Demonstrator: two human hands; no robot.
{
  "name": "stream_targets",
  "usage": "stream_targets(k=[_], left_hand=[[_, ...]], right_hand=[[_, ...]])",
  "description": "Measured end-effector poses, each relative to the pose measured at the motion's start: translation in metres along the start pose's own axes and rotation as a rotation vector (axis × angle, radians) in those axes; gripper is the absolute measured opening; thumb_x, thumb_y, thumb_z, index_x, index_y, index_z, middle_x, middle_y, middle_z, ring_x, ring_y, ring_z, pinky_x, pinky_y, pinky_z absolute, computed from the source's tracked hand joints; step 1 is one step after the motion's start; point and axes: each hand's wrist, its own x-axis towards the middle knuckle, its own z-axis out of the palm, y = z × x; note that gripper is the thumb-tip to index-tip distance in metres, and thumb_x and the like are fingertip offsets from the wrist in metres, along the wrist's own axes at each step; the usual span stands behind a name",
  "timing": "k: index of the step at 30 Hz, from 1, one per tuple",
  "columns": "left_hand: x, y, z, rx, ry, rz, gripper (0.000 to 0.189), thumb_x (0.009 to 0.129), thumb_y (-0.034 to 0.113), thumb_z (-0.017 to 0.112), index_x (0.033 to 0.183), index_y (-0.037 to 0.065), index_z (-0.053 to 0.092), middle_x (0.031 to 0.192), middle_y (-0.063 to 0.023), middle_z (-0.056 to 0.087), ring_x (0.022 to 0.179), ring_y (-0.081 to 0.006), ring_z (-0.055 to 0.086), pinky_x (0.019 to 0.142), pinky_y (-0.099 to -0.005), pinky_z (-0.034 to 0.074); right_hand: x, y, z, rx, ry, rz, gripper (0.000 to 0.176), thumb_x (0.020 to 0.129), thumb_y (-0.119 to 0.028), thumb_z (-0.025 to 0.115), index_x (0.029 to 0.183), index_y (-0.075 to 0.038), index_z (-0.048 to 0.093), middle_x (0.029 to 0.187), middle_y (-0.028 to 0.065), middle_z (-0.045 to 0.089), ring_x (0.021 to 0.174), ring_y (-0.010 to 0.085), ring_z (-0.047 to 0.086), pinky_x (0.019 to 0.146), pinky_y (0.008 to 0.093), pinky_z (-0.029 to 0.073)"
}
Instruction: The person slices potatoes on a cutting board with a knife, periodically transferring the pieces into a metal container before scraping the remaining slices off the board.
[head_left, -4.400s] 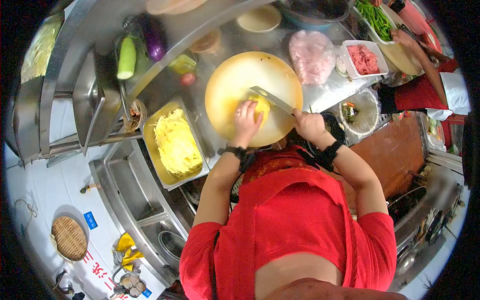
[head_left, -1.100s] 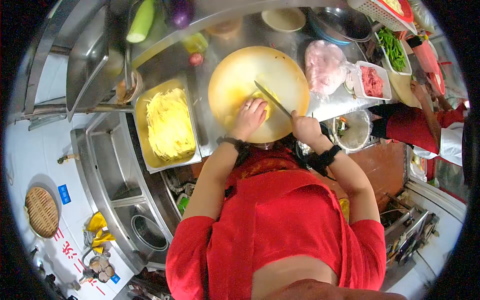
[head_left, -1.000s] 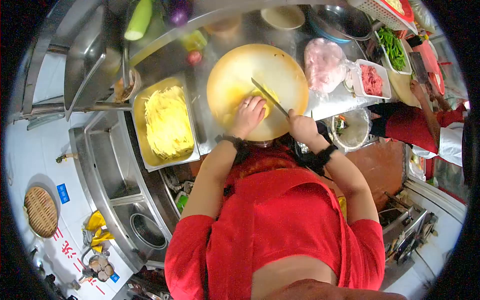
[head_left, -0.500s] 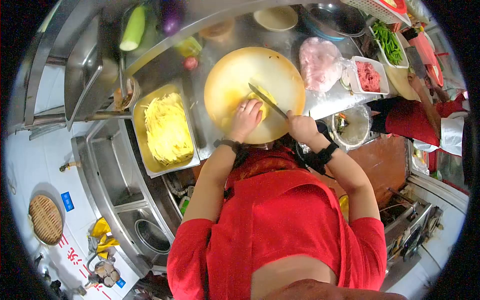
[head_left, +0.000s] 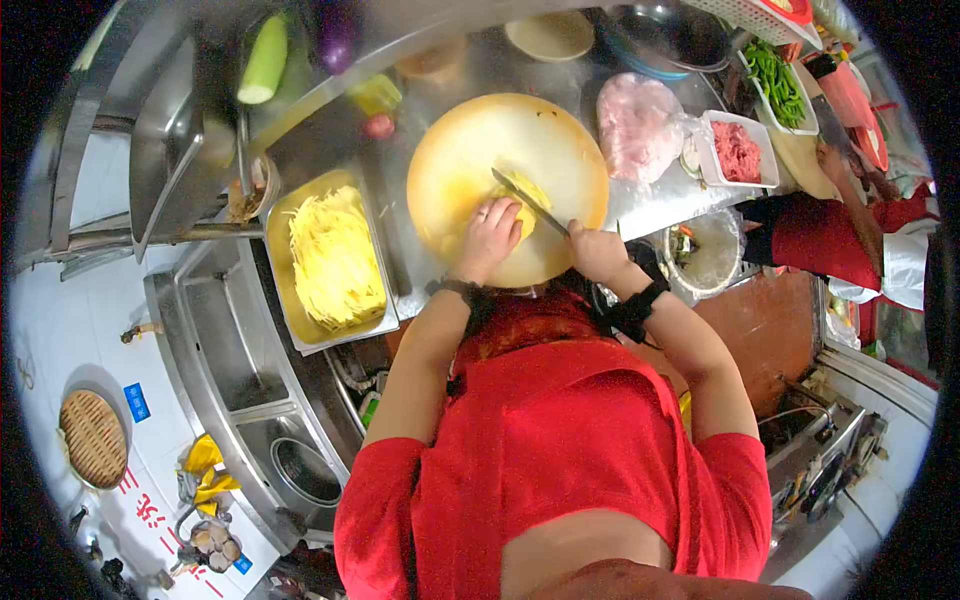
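A round cutting board [head_left: 450, 130] lies on the metal counter. My right hand [head_left: 598, 252] is wrapped round the handle of a knife [head_left: 532, 202], whose blade points to the upper left over the board. Under and beside the blade is a yellow food piece [head_left: 530, 222] with thin slices. My left hand [head_left: 490, 238] presses on it with bent fingers, close to the blade. Left of the board stands a metal tray [head_left: 276, 262] full of yellow strips [head_left: 335, 260].
Right of the board lie a bag of pink meat [head_left: 636, 128], a white tub of minced meat [head_left: 736, 152] and a tray of green peppers [head_left: 774, 88]. A waste bucket [head_left: 708, 275] stands below. A co-worker's arm [head_left: 850, 210] is at far right; sinks [head_left: 232, 325] are at left.
The knife and my right hand have shifted very slightly to the left. My left hand stays on the yellow piece, almost unmoved.
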Motion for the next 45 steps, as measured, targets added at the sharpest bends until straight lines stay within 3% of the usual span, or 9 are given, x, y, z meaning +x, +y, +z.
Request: stream_targets(k=[11,16,24,33,36,45], left_hand=[[-0.007,-0.001,0.0,0.047,0.017,0.021,0.028,0.077,0.02,0.06,0.102,0.007,0.057,0.104,-0.0056,0.052,0.093,-0.0256,0.053,0.083,-0.0355,0.044],[-0.01,0.0,0.005,0.004,0.015,-0.104,0.03,0.076,0.02,0.062,0.102,0.007,0.056,0.107,-0.0071,0.052,0.094,-0.0266,0.054,0.082,-0.0365,0.045],[-0.008,0.002,0.002,0.009,0.047,-0.059,0.029,0.075,0.019,0.063,0.1,0.006,0.056,0.101,-0.0083,0.053,0.092,-0.0275,0.053,0.079,-0.0377,0.045],[-0.014,-0.002,-0.01,0.065,0.122,0.014,0.029,0.074,0.022,0.064,0.101,0.01,0.058,0.102,-0.0045,0.052,0.097,-0.0228,0.05,0.086,-0.0369,0.04],[-0.03,-0.005,-0.011,0.059,-0.024,0.026,0.032,0.076,0.023,0.063,0.105,0.012,0.058,0.106,-0.0044,0.052,0.101,-0.0239,0.049,0.087,-0.0389,0.039],[-0.031,-0.003,-0.005,0.003,0.049,-0.002,0.032,0.074,0.019,0.064,0.104,0.01,0.057,0.104,-0.0049,0.051,0.099,-0.0239,0.05,0.087,-0.0387,0.041]], right_hand=[[-0.001,0.004,0.004,0.021,0.032,-0.018,0.017,0.08,-0.014,0.046,0.091,-0.001,0.046,0.065,0.0152,0.062,0.058,0.0297,0.063,0.049,0.0414,0.05],[-0.001,0.004,0.005,0.084,0.054,-0.032,0.018,0.08,-0.015,0.047,0.089,0.0,0.047,0.066,0.0159,0.063,0.058,0.0306,0.063,0.051,0.0421,0.05],[-0.003,0.004,-0.007,0.032,0.04,-0.034,0.018,0.08,-0.015,0.046,0.092,-0.001,0.048,0.066,0.0149,0.063,0.06,0.0299,0.064,0.051,0.0419,0.05],[-0.007,0.002,-0.013,0.013,0.04,-0.036,0.017,0.082,-0.015,0.044,0.093,-0.002,0.047,0.066,0.0145,0.063,0.059,0.0312,0.063,0.05,0.0418,0.05],[-0.003,-0.004,0.002,0.042,0.034,-0.03,0.017,0.082,-0.016,0.045,0.092,-0.002,0.047,0.066,0.0147,0.063,0.058,0.0313,0.063,0.049,0.0418,0.049],[-0.008,-0.005,-0.008,0.017,0.045,-0.041,0.016,0.082,-0.015,0.044,0.091,-0.002,0.046,0.069,0.0161,0.063,0.06,0.0315,0.063,0.051,0.0413,0.05]])
